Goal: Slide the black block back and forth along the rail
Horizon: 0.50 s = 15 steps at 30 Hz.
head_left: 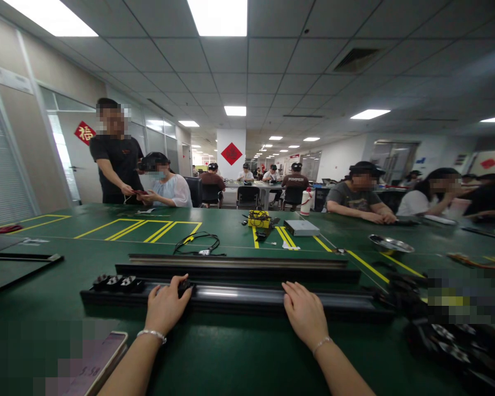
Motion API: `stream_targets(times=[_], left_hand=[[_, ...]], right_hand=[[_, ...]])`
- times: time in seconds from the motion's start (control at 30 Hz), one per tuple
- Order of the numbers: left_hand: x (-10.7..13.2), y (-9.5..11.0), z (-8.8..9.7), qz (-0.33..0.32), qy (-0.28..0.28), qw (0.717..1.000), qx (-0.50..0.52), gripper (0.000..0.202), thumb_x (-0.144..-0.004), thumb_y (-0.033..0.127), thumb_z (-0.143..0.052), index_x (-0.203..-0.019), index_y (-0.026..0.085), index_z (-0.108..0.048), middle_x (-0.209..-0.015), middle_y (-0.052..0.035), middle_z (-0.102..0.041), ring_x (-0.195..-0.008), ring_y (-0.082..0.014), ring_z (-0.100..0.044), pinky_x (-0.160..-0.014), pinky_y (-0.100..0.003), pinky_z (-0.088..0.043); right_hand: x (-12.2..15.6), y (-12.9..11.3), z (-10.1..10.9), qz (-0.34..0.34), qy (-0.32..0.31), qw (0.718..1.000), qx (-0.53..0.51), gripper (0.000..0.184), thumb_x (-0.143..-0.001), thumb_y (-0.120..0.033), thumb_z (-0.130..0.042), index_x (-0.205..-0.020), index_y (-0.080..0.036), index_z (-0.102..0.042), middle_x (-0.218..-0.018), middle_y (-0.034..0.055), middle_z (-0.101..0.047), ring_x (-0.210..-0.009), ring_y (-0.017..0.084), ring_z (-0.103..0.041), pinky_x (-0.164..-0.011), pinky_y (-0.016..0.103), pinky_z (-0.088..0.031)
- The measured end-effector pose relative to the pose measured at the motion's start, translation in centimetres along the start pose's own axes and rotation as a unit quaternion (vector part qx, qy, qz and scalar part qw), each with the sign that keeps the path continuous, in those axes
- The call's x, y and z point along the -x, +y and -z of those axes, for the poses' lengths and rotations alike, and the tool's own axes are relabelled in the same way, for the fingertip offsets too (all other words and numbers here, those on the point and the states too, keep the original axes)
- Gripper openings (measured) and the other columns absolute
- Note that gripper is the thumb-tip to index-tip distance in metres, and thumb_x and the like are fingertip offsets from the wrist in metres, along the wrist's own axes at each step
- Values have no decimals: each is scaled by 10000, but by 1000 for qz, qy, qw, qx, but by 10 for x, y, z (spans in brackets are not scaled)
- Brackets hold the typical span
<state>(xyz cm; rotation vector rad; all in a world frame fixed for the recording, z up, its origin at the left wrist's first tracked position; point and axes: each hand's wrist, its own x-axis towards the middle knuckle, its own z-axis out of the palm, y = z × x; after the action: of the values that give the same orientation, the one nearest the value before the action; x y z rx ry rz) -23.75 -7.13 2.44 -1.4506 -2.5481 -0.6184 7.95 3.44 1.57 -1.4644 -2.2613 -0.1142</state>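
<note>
In front of me a long black rail [239, 294] with a shiny channel lies across the green table. My left hand [167, 305] is closed around a small black part [185, 287] that sits in the channel, its thumb and fingers on either side. Left of that hand, several small black-and-silver parts [114, 281] stand in a row at the rail's end. My right hand [306, 312] lies on the rail's right half, fingers stretched out over it; nothing shows in its grasp. Behind this rail lies a second dark rail [239, 268].
A phone [97, 366] lies at the front left. Many black parts [454, 341] are heaped at the right. Farther back are a black cable [198, 242], a yellow item [259, 219], a grey box [301, 227] and a metal dish [391, 243]. Other people sit or stand around.
</note>
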Motion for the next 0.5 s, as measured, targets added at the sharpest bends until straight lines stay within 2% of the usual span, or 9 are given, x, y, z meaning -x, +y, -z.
stream_targets(times=[0.5], left_hand=[[0, -1, -1, -6, 0, 1000, 2, 455, -780, 491, -311, -1149, 274, -464, -854, -41, -683, -919, -199, -588, -976, -405, -212]], right_hand=[[0, 0, 0, -2, -5, 1000, -1, 410, -853, -291, -283, -1182, -256, -524, -1232, 1, -519, -1178, 166, -393, -935, 341, -287]])
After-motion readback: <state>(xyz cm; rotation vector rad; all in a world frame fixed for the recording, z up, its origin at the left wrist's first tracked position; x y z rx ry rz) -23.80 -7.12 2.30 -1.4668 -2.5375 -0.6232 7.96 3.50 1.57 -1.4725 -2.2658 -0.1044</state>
